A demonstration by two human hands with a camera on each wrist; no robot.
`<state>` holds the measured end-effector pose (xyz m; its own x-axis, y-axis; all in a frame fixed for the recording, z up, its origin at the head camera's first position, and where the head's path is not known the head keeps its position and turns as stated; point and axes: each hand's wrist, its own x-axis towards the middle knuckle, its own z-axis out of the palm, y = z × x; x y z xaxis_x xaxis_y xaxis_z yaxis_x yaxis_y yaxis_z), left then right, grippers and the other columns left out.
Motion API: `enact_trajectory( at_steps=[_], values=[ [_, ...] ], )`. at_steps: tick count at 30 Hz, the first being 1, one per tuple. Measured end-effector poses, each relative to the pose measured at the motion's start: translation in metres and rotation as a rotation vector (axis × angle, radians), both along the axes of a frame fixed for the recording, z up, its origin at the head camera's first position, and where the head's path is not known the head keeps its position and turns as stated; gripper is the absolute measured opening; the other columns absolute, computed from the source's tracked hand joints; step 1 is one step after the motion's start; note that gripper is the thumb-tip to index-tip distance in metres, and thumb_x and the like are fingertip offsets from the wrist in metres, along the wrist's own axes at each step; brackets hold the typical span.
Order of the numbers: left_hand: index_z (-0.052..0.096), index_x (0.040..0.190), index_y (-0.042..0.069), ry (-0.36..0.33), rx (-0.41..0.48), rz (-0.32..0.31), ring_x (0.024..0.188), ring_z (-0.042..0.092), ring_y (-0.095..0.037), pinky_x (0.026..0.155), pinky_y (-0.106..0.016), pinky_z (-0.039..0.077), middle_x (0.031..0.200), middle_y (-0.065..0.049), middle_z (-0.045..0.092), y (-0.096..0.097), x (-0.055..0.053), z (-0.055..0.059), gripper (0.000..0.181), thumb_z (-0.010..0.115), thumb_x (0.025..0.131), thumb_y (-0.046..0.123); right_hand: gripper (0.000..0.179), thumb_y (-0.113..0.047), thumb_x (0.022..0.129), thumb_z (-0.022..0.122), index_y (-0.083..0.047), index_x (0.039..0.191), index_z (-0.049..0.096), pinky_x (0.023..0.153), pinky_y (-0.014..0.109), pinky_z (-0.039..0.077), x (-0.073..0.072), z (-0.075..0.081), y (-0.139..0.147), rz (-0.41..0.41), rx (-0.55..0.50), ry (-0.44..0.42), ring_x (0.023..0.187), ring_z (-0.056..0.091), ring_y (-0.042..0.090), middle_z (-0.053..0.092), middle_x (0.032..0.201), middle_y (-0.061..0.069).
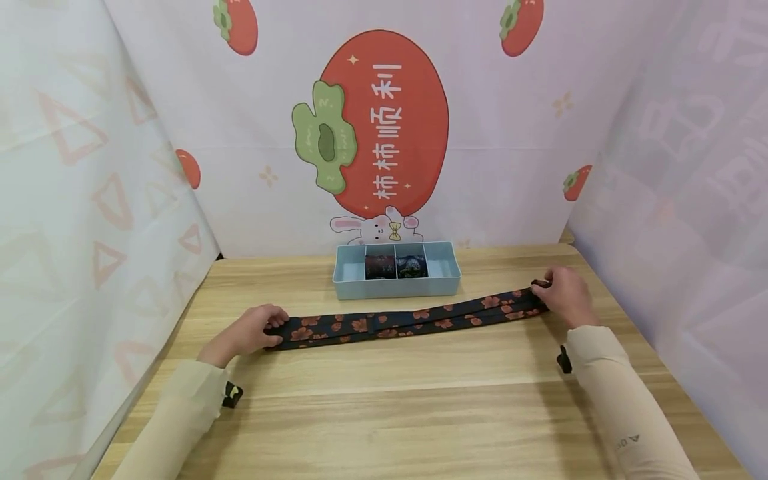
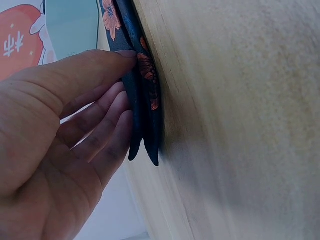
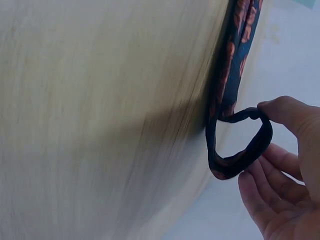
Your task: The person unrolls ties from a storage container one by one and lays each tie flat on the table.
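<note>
A dark necktie point(image 1: 390, 325) with orange flowers stretches across the wooden table, folded so that its lengths lie one along another. At its left end my left hand point(image 1: 255, 330) pinches the fabric between thumb and fingers; the left wrist view shows two pointed ends of the necktie point(image 2: 142, 100) sticking out past the fingers. My right hand point(image 1: 567, 293) holds the opposite end. In the right wrist view the necktie's end point(image 3: 225, 170) bends up into a loop, with the thumb and fingers of the right hand point(image 3: 287, 175) at its edge.
Behind the necktie stands a light blue divided box point(image 1: 396, 288). Its two middle compartments hold a dark reddish roll point(image 1: 381, 267) and a dark blue patterned roll point(image 1: 411, 267). A printed cloth point(image 1: 510, 133) hangs behind the table point(image 1: 390, 413), with pale cloths on both sides.
</note>
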<state>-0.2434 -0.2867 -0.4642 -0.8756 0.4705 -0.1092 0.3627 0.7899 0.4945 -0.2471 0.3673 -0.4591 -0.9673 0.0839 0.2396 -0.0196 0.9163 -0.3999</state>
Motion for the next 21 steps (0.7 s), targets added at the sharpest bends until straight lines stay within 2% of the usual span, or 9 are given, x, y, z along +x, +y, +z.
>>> enact_trajectory(
  at_steps=[2, 9, 15, 21],
  values=[
    [0.067, 0.122, -0.005, 0.001, -0.004, 0.004, 0.101, 0.066, -0.026, 0.091, -0.048, 0.058, 0.115, -0.017, 0.071, -0.001, -0.001, 0.000, 0.035, 0.080, 0.091, 0.002, 0.024, -0.015, 0.092, 0.077, 0.004, 0.084, 0.062, 0.060, 0.034, 0.039, 0.002, 0.000, 0.007, -0.012, -0.016, -0.014, 0.068, 0.053, 0.028, 0.062, 0.080, 0.019],
    [0.068, 0.122, -0.004, -0.003, -0.014, 0.023, 0.102, 0.066, -0.027, 0.092, -0.049, 0.057, 0.114, -0.016, 0.071, -0.003, -0.002, 0.000, 0.034, 0.080, 0.090, 0.002, 0.028, -0.015, 0.094, 0.076, 0.012, 0.090, 0.069, 0.061, 0.040, 0.049, 0.012, -0.006, 0.030, -0.034, -0.052, -0.039, 0.071, 0.063, 0.034, 0.070, 0.087, 0.030],
    [0.068, 0.122, -0.005, -0.004, -0.007, 0.017, 0.101, 0.066, -0.027, 0.092, -0.048, 0.057, 0.115, -0.017, 0.071, -0.002, -0.002, 0.001, 0.034, 0.080, 0.091, 0.002, 0.024, -0.011, 0.092, 0.078, 0.012, 0.093, 0.072, 0.067, 0.047, 0.055, 0.020, -0.012, 0.048, -0.025, -0.063, -0.084, 0.077, 0.067, 0.039, 0.072, 0.088, 0.028],
    [0.067, 0.124, -0.006, -0.009, -0.006, 0.022, 0.103, 0.066, -0.029, 0.093, -0.050, 0.057, 0.118, -0.019, 0.071, -0.002, -0.004, -0.001, 0.036, 0.079, 0.091, 0.002, 0.029, -0.015, 0.094, 0.078, 0.012, 0.101, 0.073, 0.070, 0.048, 0.057, 0.027, -0.022, 0.059, -0.033, -0.082, -0.119, 0.083, 0.069, 0.042, 0.074, 0.093, 0.029]
  ],
)
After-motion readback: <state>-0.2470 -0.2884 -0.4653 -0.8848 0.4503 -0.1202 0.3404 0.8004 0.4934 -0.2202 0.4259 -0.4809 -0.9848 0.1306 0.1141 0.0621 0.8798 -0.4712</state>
